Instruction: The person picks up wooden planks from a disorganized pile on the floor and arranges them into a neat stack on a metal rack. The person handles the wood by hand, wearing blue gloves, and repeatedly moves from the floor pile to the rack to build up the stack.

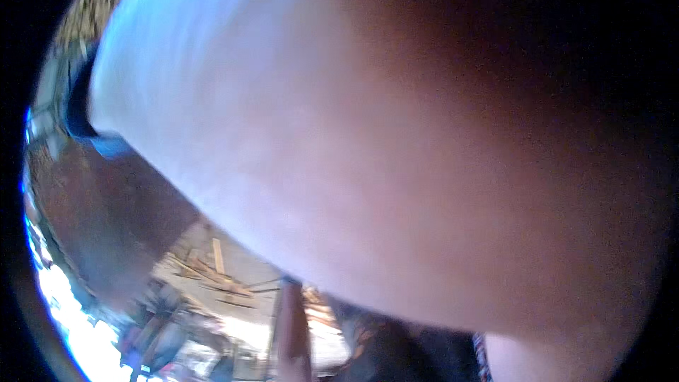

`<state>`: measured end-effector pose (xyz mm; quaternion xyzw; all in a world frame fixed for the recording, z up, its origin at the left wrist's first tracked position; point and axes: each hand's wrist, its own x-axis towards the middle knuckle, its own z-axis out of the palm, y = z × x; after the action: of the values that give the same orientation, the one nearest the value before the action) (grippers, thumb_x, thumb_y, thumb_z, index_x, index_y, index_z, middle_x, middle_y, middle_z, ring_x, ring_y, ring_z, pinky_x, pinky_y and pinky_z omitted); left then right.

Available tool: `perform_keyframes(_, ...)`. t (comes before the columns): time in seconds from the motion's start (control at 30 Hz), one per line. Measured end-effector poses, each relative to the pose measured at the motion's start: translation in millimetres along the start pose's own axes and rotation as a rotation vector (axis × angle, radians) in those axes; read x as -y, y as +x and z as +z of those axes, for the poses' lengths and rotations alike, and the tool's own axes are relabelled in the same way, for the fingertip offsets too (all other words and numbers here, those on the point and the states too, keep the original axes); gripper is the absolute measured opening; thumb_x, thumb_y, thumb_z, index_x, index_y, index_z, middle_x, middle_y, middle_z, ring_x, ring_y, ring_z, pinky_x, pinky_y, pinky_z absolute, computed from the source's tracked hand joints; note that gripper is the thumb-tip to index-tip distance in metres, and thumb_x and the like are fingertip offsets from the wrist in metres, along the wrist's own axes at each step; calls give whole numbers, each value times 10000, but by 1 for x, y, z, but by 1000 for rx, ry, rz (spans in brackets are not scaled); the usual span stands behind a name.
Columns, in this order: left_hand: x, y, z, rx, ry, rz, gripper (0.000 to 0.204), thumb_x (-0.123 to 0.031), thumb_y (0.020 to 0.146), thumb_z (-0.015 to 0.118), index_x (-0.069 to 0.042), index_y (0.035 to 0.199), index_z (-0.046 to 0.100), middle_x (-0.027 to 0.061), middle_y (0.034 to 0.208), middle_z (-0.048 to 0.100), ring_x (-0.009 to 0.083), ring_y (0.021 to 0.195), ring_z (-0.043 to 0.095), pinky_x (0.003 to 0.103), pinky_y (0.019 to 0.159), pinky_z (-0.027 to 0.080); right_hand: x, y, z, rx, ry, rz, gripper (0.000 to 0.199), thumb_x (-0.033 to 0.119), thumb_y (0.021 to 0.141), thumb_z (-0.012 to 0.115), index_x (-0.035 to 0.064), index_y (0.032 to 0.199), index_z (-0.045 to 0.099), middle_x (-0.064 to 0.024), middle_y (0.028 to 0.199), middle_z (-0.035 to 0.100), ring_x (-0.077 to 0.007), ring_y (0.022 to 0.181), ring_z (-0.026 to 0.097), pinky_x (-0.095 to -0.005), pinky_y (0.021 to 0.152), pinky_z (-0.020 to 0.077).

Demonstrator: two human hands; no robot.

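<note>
A large blurred stretch of bare skin lies very close to the camera and covers most of the view. It runs in from the right side, so it looks like part of my right arm or hand, but no fingers can be made out. What that hand holds, if anything, is hidden. A dark blue curved edge shows beside the skin at the far left; its kind is unclear. My left hand cannot be picked out.
Thin wood-coloured strips lie scattered on pale ground at the lower left. A brown flat surface is at the left. An upright brown shape stands at the bottom, near blurred clutter and dark cloth-like material.
</note>
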<state>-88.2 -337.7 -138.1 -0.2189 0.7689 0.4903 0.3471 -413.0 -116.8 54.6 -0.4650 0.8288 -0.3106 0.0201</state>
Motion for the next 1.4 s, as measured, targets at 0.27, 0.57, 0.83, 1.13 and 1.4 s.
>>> perform_keyframes(0.27,16,125,48,12,-286,-289,431,-179,792,684,39,1139,546,80,1051,602,121,863,529,240,731,440,-157,-28,116,147,255,668,306,306,746,600,68,936,628,-209,886,622,-357,878,600,-451,745,467)
perform_keyframes(0.57,180,279,77,-151,438,-204,1012,-515,622,732,17,1348,269,312,1309,334,429,1207,354,449,982,332,-245,-194,459,304,-341,818,766,342,641,712,75,1290,406,-194,1269,457,-346,1160,452,-416,954,382)
perform_keyframes(0.83,217,309,112,-528,199,-156,763,-230,572,786,-21,1203,410,186,1135,445,376,1061,387,462,918,336,-267,-209,509,-128,187,906,462,237,679,719,39,1059,546,-177,950,597,-331,848,602,-368,733,500)
perform_keyframes(1.13,210,256,35,-282,-573,-244,687,32,712,663,-14,1313,331,107,1182,473,175,997,509,281,821,462,-208,-108,517,7,-12,784,962,284,649,715,35,1395,161,-250,1239,451,-400,1012,532,-442,837,463)
perform_keyframes(1.4,183,286,50,-363,-905,-265,538,-5,773,584,-41,1270,383,86,1045,527,158,857,562,275,749,493,-207,-128,533,36,164,947,927,228,703,672,91,1420,101,-267,1256,434,-417,1048,518,-441,845,468)
